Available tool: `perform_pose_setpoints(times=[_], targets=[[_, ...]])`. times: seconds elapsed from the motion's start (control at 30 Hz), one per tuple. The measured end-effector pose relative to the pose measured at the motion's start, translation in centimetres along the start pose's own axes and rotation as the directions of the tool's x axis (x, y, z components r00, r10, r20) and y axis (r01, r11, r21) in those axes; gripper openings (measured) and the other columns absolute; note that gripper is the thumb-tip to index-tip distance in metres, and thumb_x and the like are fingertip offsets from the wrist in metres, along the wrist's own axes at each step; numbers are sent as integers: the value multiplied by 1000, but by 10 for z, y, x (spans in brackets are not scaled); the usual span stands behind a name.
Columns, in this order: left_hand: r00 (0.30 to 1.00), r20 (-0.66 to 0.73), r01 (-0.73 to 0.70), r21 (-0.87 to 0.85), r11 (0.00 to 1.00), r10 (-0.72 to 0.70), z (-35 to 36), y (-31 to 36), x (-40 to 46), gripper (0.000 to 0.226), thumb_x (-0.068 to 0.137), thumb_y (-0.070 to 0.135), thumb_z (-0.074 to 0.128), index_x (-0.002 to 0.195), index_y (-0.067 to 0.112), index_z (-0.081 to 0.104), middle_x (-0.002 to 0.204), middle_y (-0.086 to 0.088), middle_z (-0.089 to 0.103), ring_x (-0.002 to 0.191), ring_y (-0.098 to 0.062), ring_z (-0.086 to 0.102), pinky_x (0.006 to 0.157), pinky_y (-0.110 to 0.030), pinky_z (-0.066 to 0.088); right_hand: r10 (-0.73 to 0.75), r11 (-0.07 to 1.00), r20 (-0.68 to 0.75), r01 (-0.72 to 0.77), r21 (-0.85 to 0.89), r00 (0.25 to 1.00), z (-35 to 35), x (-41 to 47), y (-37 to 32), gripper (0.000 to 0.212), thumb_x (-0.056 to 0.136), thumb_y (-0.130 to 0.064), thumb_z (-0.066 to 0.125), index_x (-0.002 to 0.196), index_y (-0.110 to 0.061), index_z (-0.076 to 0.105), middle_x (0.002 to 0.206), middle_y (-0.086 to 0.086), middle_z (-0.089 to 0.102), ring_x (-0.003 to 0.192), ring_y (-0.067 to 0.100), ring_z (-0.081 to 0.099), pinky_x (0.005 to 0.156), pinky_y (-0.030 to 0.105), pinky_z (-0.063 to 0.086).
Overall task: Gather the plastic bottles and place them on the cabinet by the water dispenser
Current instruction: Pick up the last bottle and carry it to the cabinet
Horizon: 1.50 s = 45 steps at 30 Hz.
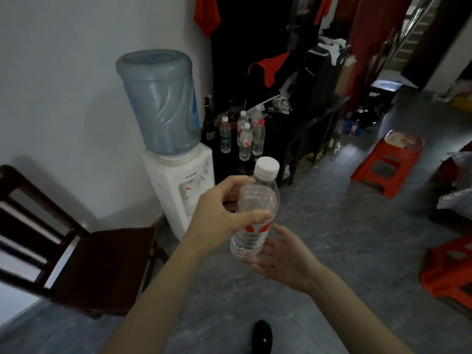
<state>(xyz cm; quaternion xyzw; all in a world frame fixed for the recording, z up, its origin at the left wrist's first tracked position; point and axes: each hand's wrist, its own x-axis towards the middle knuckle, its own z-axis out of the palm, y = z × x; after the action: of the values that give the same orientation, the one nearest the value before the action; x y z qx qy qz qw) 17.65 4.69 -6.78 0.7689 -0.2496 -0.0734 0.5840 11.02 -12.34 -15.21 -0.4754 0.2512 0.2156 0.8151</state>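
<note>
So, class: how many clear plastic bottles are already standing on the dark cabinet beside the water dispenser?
5, clustered: green-labelled, red-labelled front, right, two behind. Others may be hidden.

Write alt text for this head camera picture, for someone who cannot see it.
A person's left hand grips a clear plastic bottle while the open right hand cups its base. Beyond stand a water dispenser and capped bottles on a dark cabinet.
</note>
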Motion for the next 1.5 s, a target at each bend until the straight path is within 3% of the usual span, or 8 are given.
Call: perform_pose_setpoints(times=[0.1, 0.23, 0.43, 0.77, 0.93, 1.13, 1.33, 1.5], targets=[[1000, -17, -23, -24, 999, 23, 7, -2, 58, 60, 62, 44, 88, 116, 32, 67, 107, 12, 75, 103, -3, 69, 87, -25, 57, -38, 999, -8, 37, -4, 999, -17, 31, -49, 61, 98, -54, 38, 127, -7, 62, 121, 12, 71, 103, 28, 70, 80, 33, 52], [998, -52, -28, -35, 999, 26, 16, -1, 133, 51, 72, 24, 90, 117, 29, 67, 108, 10, 75, 103, -5, 71, 86, -26, 57, -47, 999, 8, 47, -5, 999, -42, 67, -117, 62, 97, -55, 38, 127, -6, 61, 121, 14, 70, 99, 27, 69, 82, 34, 52], [998, -51, -34, -12, 999, 33, 26, -5, 226, 46, 75, 21, 88, 114, 34, 67, 106, 14, 75, 103, -3, 70, 88, -25, 55, -52, 998, 45, 51, 28, 998, -64, 121, -185, 59, 100, -51, 34, 130, -8, 59, 120, 12, 71, 101, 25, 71, 79, 31, 54], [1000, -7, 29, -3, 1000, -29, 36, -62, 361, 50, 70, 30, 90, 114, 34, 68, 109, 11, 75, 106, -6, 70, 96, -39, 57, -3, 1000, 27, 2, 28, 1000, -112, 223, -265, 60, 100, -52, 34, 130, -7, 61, 126, 15, 67, 116, 30, 64, 82, 32, 53], [999, 18, 28, 3, 1000, -28, 29, -92, 449, 57, 65, 42, 90, 117, 34, 67, 111, 12, 74, 108, -5, 69, 98, -41, 56, -9, 999, 13, 9, 45, 1000, -123, 288, -322, 59, 101, -51, 34, 130, -7, 61, 125, 14, 68, 102, 26, 70, 81, 32, 53], [993, 115, 15, 38, 999, -19, 32, -116, 554, 64, 65, 49, 88, 122, 33, 63, 115, 15, 70, 110, 0, 65, 98, -37, 55, 13, 996, -53, -8, 94, 999, -146, 361, -394, 60, 99, -51, 40, 132, -6, 60, 128, 15, 67, 111, 29, 66, 70, 29, 56], [972, 228, 57, 27, 998, -62, 58, -146, 623, 60, 71, 36, 91, 123, 32, 60, 117, 17, 69, 110, 2, 64, 97, -32, 56, 82, 974, -174, -42, 224, 981, -193, 409, -429, 54, 97, -48, 42, 118, -5, 66, 109, 15, 72, 90, 25, 72, 76, 32, 52], [949, 294, 101, 61, 993, -115, 88, -173, 665, 62, 71, 26, 92, 123, 29, 59, 118, 18, 68, 110, 8, 62, 93, -15, 51, 151, 959, -224, -88, 270, 963, -232, 448, -449, 52, 95, -46, 41, 113, -5, 68, 121, 21, 64, 115, 32, 59, 86, 35, 48]])
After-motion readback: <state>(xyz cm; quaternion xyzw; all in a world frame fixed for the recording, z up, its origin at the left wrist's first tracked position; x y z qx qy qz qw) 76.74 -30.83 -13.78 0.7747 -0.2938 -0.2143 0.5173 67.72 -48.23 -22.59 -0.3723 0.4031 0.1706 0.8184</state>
